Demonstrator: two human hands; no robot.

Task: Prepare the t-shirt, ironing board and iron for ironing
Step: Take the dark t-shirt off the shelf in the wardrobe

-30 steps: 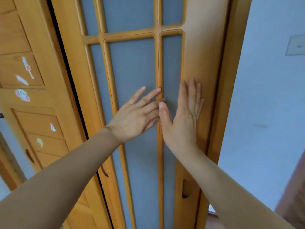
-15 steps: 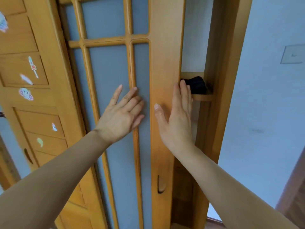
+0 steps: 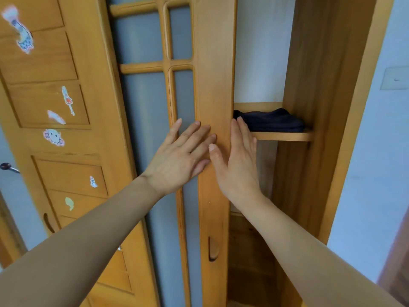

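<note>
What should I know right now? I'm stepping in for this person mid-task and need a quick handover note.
Left hand: open, flat against the sliding door, holding nothing.
Right hand: open, flat on the door's right edge, holding nothing.
Door is partly slid left; the wardrobe is open on the right.
A folded dark cloth, perhaps the t-shirt, lies on the shelf inside.
Ironing board and iron: not in view.
Done: wardrobe partly open.
Left: take out the cloth, fetch board and iron, set up.
</note>
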